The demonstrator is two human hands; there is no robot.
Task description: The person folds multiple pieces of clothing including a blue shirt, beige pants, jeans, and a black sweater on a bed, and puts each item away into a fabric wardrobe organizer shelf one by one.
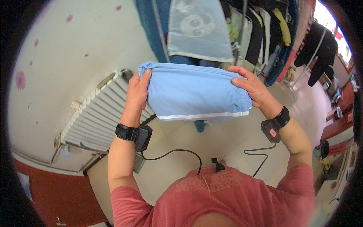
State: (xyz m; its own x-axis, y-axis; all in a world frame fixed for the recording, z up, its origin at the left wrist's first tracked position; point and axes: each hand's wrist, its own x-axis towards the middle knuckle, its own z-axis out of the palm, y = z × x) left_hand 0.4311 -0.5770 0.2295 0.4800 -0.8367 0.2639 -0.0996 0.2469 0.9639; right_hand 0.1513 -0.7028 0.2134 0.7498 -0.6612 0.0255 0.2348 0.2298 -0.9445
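Observation:
A light blue cloth garment (195, 90), folded lengthwise, is stretched out in the air between my two hands. White piping runs along its lower edge, and a gathered elastic cuff shows at its right end. My left hand (138, 90) grips the bunched upper left corner, thumb on top. At the other end, my right hand (251, 86) pinches the fabric near the cuff between thumb and fingers. Each wrist wears a black strap with a box, the left device (143, 138) and the right device (270, 130), both with cables. The fingers behind the cloth are partly hidden.
A white radiator (105, 110) stands along the wall at left. Ahead, a pale blue cloth with a panda print (198, 31) hangs beside a rack of clothes (261, 31). A black garment (316, 51) hangs at right. Below lies the tiled floor (175, 142).

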